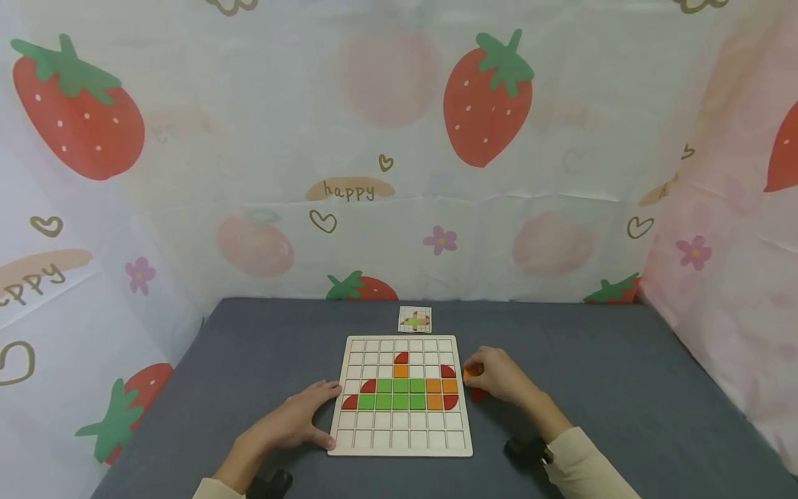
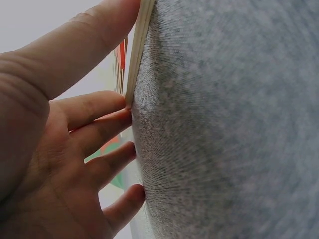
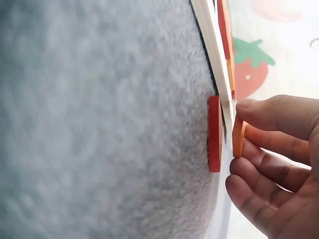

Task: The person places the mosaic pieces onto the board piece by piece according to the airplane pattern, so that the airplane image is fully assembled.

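A pale wooden grid board (image 1: 399, 439) lies on the table, with green squares (image 1: 400, 394), orange squares (image 1: 433, 394) and red quarter-round tiles (image 1: 350, 402) set in its cells. My left hand (image 1: 298, 414) rests at the board's left edge, thumb and fingers spread straight along it. Beside the right edge, my right hand (image 1: 499, 374) pinches an orange tile (image 3: 238, 137) between thumb and fingers, raised off the cloth. Below it a red tile (image 3: 214, 133) lies on the cloth against the board's side, partly covered by the hand in the head view.
A small pattern card (image 1: 415, 319) with a coloured grid picture lies just behind the board. The table has a dark grey cloth (image 1: 280, 346). A strawberry-print curtain (image 1: 399, 152) stands around the back and sides.
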`<state>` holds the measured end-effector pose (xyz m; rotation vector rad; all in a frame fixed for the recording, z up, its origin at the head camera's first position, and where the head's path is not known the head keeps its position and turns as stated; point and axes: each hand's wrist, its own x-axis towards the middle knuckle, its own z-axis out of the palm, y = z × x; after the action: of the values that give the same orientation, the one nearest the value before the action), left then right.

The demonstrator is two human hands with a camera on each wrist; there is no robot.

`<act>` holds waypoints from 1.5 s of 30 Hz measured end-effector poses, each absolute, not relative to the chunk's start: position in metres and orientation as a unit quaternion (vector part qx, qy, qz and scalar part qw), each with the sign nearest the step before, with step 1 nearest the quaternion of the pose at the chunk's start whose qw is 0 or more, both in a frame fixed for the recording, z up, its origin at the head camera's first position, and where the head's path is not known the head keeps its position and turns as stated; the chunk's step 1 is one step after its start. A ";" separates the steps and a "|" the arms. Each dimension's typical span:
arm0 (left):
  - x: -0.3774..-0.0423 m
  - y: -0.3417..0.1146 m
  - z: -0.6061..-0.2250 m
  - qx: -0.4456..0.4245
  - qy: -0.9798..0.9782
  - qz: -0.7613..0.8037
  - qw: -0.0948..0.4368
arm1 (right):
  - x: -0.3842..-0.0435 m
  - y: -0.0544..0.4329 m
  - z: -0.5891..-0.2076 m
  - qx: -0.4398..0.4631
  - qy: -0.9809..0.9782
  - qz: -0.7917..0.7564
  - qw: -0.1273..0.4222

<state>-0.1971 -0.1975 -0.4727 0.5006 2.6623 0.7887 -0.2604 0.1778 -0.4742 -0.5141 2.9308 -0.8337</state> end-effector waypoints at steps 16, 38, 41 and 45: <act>-0.197 -0.198 -0.472 0.164 0.933 0.275 0.163 | -0.245 0.169 -0.463 -0.210 0.926 -0.313 0.004; -0.197 -0.198 -0.472 0.164 0.933 0.274 0.168 | -0.223 0.135 -0.461 -0.276 0.891 -0.360 0.036; -0.197 -0.197 -0.472 0.164 0.933 0.272 0.166 | -0.221 0.130 -0.462 -0.293 0.885 -0.359 0.037; -0.197 -0.197 -0.472 0.168 0.933 0.273 0.163 | -0.219 0.121 -0.463 -0.308 0.882 -0.355 0.036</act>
<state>-0.1967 -0.1969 -0.4721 0.4802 2.6605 0.7791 -0.2188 0.1214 -0.4633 -0.9467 2.7094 -1.0890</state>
